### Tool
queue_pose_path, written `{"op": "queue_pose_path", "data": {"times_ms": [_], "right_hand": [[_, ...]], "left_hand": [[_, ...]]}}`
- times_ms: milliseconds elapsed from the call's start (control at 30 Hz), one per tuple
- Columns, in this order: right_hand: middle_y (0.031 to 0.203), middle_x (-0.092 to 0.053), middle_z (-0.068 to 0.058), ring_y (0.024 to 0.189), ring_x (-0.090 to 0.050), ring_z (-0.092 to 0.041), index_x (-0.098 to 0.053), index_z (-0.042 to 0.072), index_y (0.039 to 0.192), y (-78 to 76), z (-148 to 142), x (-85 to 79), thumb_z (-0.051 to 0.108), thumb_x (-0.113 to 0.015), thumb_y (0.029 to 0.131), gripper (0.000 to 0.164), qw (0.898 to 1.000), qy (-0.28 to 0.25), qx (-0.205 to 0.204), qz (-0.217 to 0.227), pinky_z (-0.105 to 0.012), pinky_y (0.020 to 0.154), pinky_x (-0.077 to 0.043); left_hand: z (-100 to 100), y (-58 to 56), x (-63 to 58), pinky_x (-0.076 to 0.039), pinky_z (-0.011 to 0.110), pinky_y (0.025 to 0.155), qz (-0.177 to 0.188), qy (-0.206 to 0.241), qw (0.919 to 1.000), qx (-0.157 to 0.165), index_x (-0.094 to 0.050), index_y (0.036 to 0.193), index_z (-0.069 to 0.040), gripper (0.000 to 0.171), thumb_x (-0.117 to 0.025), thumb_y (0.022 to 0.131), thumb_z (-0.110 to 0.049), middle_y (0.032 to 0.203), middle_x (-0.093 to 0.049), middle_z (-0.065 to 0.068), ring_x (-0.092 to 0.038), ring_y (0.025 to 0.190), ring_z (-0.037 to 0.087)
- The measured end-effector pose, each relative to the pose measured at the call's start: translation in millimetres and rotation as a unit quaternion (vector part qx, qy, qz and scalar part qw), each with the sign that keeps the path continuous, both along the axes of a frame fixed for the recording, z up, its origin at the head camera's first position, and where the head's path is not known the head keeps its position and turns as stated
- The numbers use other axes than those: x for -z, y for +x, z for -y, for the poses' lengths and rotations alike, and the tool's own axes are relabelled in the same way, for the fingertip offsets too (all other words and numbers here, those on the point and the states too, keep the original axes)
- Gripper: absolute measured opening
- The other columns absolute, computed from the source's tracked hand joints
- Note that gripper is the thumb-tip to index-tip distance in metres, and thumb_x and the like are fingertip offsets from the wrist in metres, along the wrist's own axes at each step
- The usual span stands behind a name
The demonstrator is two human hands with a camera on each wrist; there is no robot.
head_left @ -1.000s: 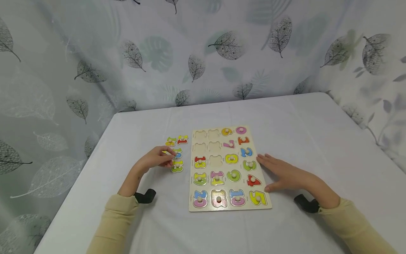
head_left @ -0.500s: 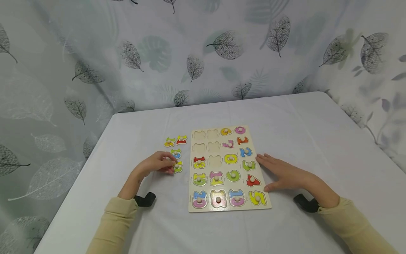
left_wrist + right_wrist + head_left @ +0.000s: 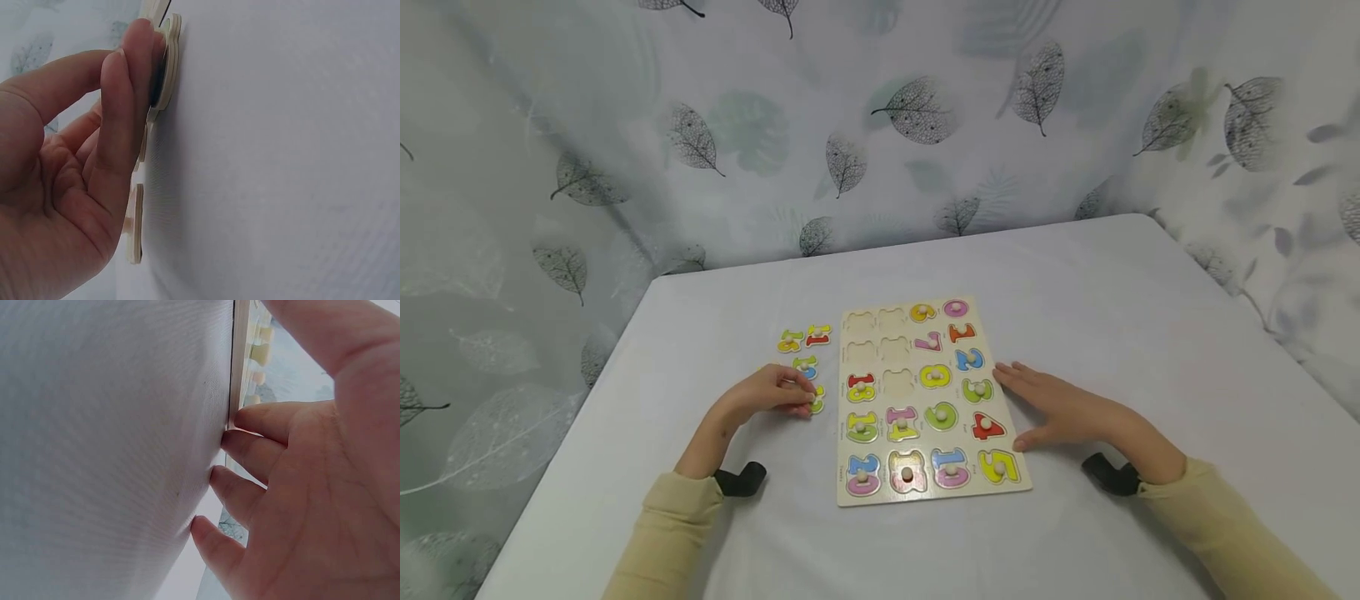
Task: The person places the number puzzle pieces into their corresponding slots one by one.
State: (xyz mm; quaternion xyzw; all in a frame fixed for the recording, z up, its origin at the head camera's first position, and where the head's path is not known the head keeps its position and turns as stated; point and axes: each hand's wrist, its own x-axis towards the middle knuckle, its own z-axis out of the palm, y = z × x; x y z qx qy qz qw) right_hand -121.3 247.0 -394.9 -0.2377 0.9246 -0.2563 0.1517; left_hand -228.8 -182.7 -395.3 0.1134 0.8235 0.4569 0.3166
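Observation:
My left hand (image 3: 767, 389) pinches the knob of a green and yellow number puzzle piece (image 3: 817, 402) left of the pegged number board (image 3: 881, 402). In the left wrist view, the fingertips cover the knob of the piece (image 3: 170, 72), and its thin wooden edge stands close to the white cloth. My right hand (image 3: 1060, 404) lies with its fingers extended at the board's right side. In the right wrist view, its fingertips rest on the cloth by the board's edge (image 3: 239, 356). Number pieces fill most of the board; several recesses at its upper left are bare.
Three loose pieces lie beyond my left hand: a yellow and blue one (image 3: 806, 367), a green and orange one (image 3: 790, 341) and a yellow and red one (image 3: 818, 335). A leaf-patterned curtain (image 3: 760, 208) borders the white table (image 3: 1075, 283) behind and at the sides.
My left hand has moved from the yellow and blue piece toward me, to the green and yellow piece, and now pinches it. The right hand stays by the board; the head view shifts slightly.

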Motion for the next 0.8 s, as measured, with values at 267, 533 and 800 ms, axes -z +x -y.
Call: {"op": "queue_pose_path", "data": {"times_ms": [267, 533, 800], "right_hand": [[0.149, -0.024, -0.02, 0.135, -0.015, -0.041, -0.026, -0.002, 0.145, 0.0, 1, 2.4, 0.046, -0.077, 0.072, 0.101, 1.0, 0.003, 0.009, 0.0, -0.061, 0.102, -0.021], [0.149, -0.025, -0.019, 0.135, -0.016, -0.041, -0.027, -0.002, 0.145, 2.0, 3, 3.8, 0.047, -0.077, 0.071, 0.102, 1.0, -0.003, 0.01, 0.001, -0.061, 0.102, -0.021], [0.149, -0.024, -0.019, 0.135, -0.016, -0.04, -0.027, -0.001, 0.145, 2.5, 2, 3.3, 0.046, -0.077, 0.071, 0.102, 1.0, 0.009, 0.014, -0.007, -0.06, 0.102, -0.021]], "left_hand": [[0, -0.6, -4.6, -0.05, 0.025, 0.068, -0.018, 0.014, 0.9996, -0.018, -0.064, 0.1, 0.006, 0.024, -0.068, 0.086, -0.014, 0.076, -0.068, 0.008, -0.063, 0.068, 0.013], [-27, -1.0, -16.9, -0.053, 0.03, 0.073, -0.022, 0.043, 0.9988, -0.01, -0.063, 0.101, 0.006, 0.025, -0.068, 0.086, -0.013, 0.079, -0.068, 0.01, -0.067, 0.074, 0.02], [-75, -3.9, -21.1, -0.053, 0.028, 0.072, -0.021, 0.032, 0.9988, 0.029, -0.065, 0.098, 0.003, 0.021, -0.069, 0.086, -0.014, 0.076, -0.068, 0.009, -0.065, 0.07, 0.014]]}}
